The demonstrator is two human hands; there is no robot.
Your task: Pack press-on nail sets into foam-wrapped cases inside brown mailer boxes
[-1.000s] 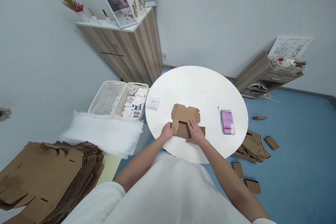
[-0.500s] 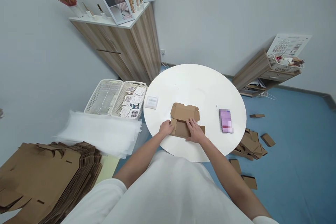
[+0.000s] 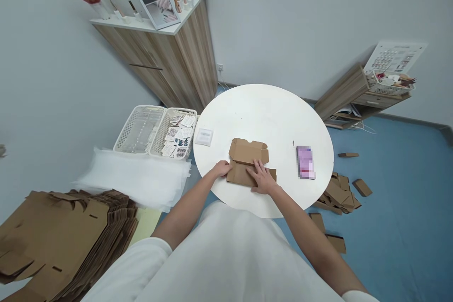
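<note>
Our left hand [image 3: 222, 169] is at the left edge of a brown cardboard box [image 3: 248, 152], thumb and fingertips against it; we cannot tell whether they pinch the board. Our right hand [image 3: 263, 179] lies palm down with its fingers spread apart, touching the box's near panel towards the right. The box is between our hands, part-folded, flat on the near half of a round white table [image 3: 262, 108], its tabbed far panel pointing away from us.

On the same table we see a small white packet [image 3: 204, 137] near the left rim and a purple item [image 3: 305, 163], blurred into blocks, well to the right of the box.

Past the table's left side stand two white baskets [image 3: 159, 141], the right-hand one holding printed cards. Nearer us lie translucent sheets [image 3: 134, 177] and a tall stack of flat cardboard [image 3: 63, 231]. To our right, a heap of brown boxes [image 3: 341, 193] sits on the blue floor [image 3: 399, 188]. Farther off, a wooden cabinet [image 3: 191, 52] carries picture frames [image 3: 154, 0].
</note>
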